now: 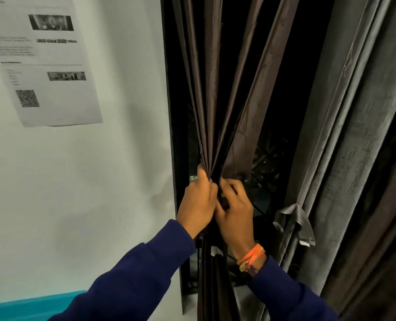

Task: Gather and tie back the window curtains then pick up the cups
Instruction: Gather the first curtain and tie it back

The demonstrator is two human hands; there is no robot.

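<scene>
Curtain fabric, a dark brown curtain (212,93), hangs in the window opening and is pulled into a tight bunch of folds where both hands meet, low in the middle of the head view. The left hand (198,203) has its fingers clenched round the gathered folds from the left side, thumb up against the cloth. The right hand (235,212) curls its fingers into the same bunch from the right, touching the left hand; an orange wristband (252,256) sits at its wrist, and both arms wear dark blue sleeves (132,281). Below the hands the brown cloth falls straight down.

To the right hangs a second, grey curtain (352,126) in heavy vertical folds, with a grey knotted tie (293,222) bunching part of it just beside the right hand. Left of the window a white wall (95,181) carries a printed paper sheet (41,59) with small pictures and a QR code, and a teal band (32,304) runs along the wall's lower edge.

Behind the brown curtain the window is black; faint lines show there, too dim to make out. The sheet's text is blurred and unreadable. Fingertips of both hands are buried in the folds. No cups show in this view. The grey curtain is cut off at the right edge.
</scene>
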